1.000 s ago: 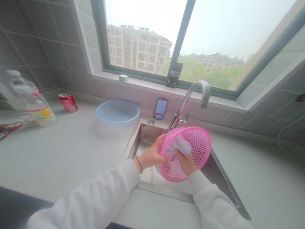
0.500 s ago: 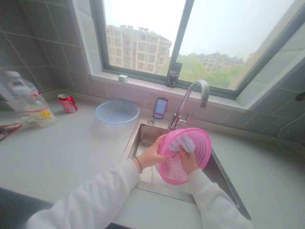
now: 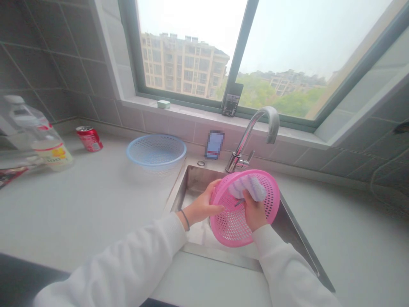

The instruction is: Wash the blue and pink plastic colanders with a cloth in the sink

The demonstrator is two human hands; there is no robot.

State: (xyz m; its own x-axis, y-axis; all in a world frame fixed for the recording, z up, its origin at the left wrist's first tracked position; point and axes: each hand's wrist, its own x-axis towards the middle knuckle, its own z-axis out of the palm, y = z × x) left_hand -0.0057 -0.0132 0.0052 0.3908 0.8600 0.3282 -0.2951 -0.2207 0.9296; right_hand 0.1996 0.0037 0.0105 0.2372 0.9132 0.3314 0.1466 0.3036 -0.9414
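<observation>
Over the steel sink (image 3: 188, 179) I hold a pink perforated basket (image 3: 270, 200), tilted with its opening toward me. My left hand (image 3: 203, 207) grips its left rim, fingers curled round the edge. My right hand (image 3: 254, 211) is inside the basket, closed on a pale striped cloth (image 3: 251, 186) pressed against the upper inner wall. Both arms wear white sleeves. A thin band sits on my left wrist.
A chrome tap (image 3: 258, 128) arches just behind the basket. A blue basket (image 3: 156, 150) stands on the white counter (image 3: 79, 200) left of the sink. Farther left are a red can (image 3: 89, 138) and a plastic bottle (image 3: 41, 136). A phone (image 3: 214, 144) leans against the tiled ledge.
My right hand has slid the cloth to the right and upward along the basket's inner wall. The basket has tipped slightly and shifted a little left.
</observation>
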